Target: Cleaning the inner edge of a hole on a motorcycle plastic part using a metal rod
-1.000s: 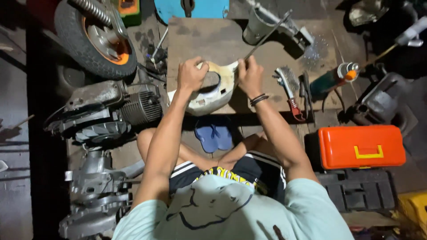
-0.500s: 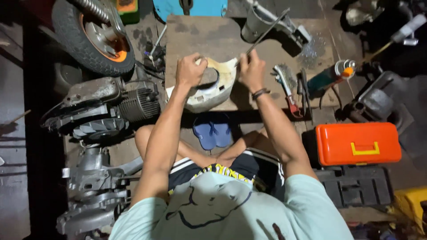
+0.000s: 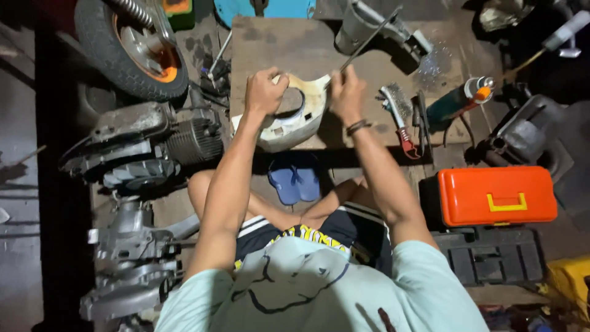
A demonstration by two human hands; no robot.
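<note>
White plastic cover (image 3: 301, 120) sits center-top of frame on wooden board (image 3: 270, 43), long axis running lower left to upper right. Left hand (image 3: 265, 92) curled tight on its upper edge. Right hand (image 3: 346, 92) fist-closed round thin metal rod (image 3: 364, 43), rod angled to upper right.

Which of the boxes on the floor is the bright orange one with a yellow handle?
The orange toolbox, on the person's right. The black case just below it is dark and ribbed, and the yellow box sits in the corner.
</note>
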